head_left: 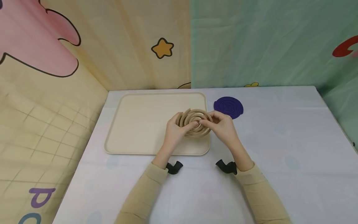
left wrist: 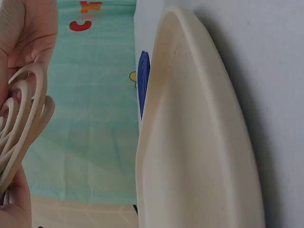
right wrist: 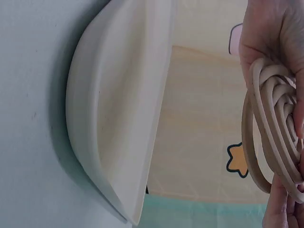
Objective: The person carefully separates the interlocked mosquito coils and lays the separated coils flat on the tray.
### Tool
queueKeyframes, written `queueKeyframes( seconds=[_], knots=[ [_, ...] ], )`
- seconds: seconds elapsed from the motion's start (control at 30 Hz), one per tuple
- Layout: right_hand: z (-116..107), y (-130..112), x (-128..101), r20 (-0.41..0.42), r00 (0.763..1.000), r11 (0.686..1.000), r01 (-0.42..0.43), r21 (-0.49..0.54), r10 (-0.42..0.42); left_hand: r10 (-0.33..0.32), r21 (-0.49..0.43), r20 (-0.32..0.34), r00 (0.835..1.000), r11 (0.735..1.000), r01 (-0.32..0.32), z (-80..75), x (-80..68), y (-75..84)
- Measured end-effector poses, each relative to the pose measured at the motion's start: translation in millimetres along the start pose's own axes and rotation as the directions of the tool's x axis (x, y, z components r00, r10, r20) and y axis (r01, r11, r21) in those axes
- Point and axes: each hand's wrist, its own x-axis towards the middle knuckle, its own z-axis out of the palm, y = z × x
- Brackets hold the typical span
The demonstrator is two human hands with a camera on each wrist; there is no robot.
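Both hands — left hand (head_left: 175, 128) and right hand (head_left: 223, 127) — grip a beige spiral coaster (head_left: 195, 122), held above the cream tray (head_left: 134, 124); a purple coaster (head_left: 228, 107) lies on the desk (head_left: 279, 149).

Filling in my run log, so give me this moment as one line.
left hand: holds beige spiral mat | right hand: holds same mat | mat: lifted over beige tray | purple spiral mat: flat on table
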Motion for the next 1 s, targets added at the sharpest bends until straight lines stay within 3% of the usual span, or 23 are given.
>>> queueKeyframes(
  seconds=[0.1, 0.23, 0.33, 0.47, 0.63, 0.8, 1.0],
  knots=[
    [5, -1, 0, -0.012, 0.998, 0.988, -0.06, 0.142, 0.062, -0.009, -0.112, -0.03, 0.999, 0.994, 0.006, 2.3, -1.0, -2.5],
    [15, -2, -2, -0.017, 0.991, 0.93, -0.119, 0.347, 0.133, 0.025, -0.246, -0.125, 0.992, 0.968, -0.056, 10.4, -3.9, -6.1],
    [17, -3, -2, 0.001, 0.988, 0.902, -0.142, 0.407, 0.155, 0.046, -0.263, -0.168, 0.985, 0.961, -0.09, 13.6, -5.3, -6.8],
    [12, -2, -2, 0.019, 0.99, 0.937, -0.141, 0.321, 0.143, 0.048, -0.186, -0.146, 0.988, 0.98, -0.075, 11.7, -5.5, -6.4],
    [2, -2, 0, 0.042, 0.994, 0.99, -0.101, 0.099, 0.097, 0.015, -0.022, 0.004, 1.0, 1.0, -0.014, 5.4, -5.4, -7.5],
    [-2, -4, 0, 0.107, 0.991, 0.996, -0.076, -0.039, 0.08, -0.023, 0.04, 0.112, 0.993, 0.999, 0.019, -1.3, -4.2, -8.6],
    [-1, -6, 0, 0.12, 0.988, 0.995, -0.091, -0.04, 0.095, -0.035, 0.03, 0.149, 0.988, 0.999, 0.031, -7.6, -3.0, -10.4]
  ],
)
